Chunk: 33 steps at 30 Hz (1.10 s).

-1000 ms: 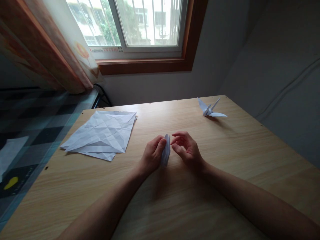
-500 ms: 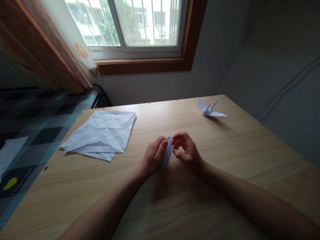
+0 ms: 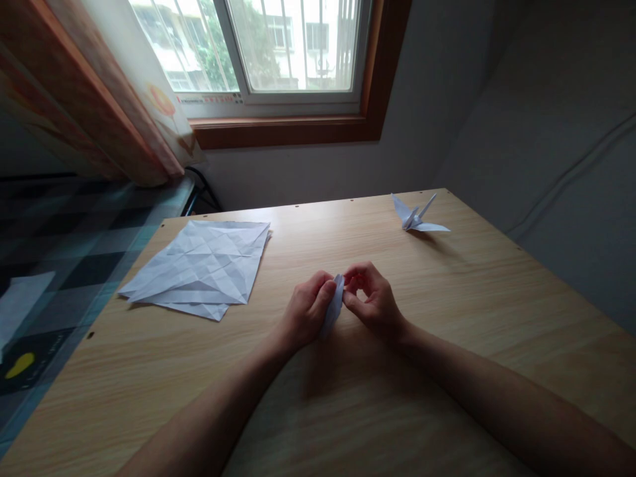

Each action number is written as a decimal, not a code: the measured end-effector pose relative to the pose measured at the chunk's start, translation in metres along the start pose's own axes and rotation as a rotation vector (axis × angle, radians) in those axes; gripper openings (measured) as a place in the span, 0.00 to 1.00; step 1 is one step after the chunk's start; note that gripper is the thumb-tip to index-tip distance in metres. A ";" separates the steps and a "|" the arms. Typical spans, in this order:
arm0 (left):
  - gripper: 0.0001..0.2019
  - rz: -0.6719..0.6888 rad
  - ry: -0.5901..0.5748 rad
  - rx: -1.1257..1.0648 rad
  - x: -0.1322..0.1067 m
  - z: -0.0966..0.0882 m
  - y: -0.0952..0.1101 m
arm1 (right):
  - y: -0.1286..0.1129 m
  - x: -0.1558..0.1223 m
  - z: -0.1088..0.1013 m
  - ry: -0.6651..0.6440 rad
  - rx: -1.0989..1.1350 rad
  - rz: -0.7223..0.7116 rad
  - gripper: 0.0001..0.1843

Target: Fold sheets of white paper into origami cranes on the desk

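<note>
A small piece of folded white paper (image 3: 333,313) is held on edge above the table, between my two hands. My left hand (image 3: 309,306) grips it from the left, thumb on the near face and the other fingers curled behind. From the other side, my right hand (image 3: 373,301) has its thumb and forefinger curved in a ring, their tips at the paper's right edge. How firmly those tips pinch the paper is hard to make out. Far right on the table stands a white origami crane (image 3: 413,219), wings spread, touched by neither hand.
Creased white paper sheets (image 3: 209,258) lie in an overlapping pile on the left of the wooden table (image 3: 258,411). Beyond the table's left edge is a checkered cloth surface (image 3: 99,218). A window (image 3: 298,53) and a curtain (image 3: 114,93) are behind.
My right thumb and forefinger have closed in against the paper's edge. The folded paper has tilted slightly and shows more of its face. My left hand has barely moved.
</note>
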State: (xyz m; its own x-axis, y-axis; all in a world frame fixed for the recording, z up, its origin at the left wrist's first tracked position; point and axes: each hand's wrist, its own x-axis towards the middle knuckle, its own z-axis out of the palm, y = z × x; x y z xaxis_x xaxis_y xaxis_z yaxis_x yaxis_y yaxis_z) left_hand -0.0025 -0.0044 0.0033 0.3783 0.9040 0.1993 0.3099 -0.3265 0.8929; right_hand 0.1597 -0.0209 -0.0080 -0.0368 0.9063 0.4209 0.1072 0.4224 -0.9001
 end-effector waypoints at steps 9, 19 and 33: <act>0.17 -0.052 0.044 -0.019 0.001 0.002 -0.003 | -0.001 0.005 -0.005 -0.052 -0.068 -0.045 0.08; 0.15 -0.039 0.040 0.021 0.003 0.000 0.000 | 0.000 0.001 -0.003 -0.005 -0.168 -0.145 0.13; 0.16 -0.069 0.145 -0.156 0.001 0.004 -0.006 | 0.001 0.003 0.001 -0.096 0.260 0.129 0.21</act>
State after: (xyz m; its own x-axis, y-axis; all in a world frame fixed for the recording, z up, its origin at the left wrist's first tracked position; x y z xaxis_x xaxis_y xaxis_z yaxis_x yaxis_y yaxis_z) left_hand -0.0010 -0.0023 -0.0037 0.2281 0.9566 0.1812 0.1875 -0.2258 0.9560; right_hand 0.1591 -0.0171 -0.0080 -0.1349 0.9444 0.2999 -0.1403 0.2814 -0.9493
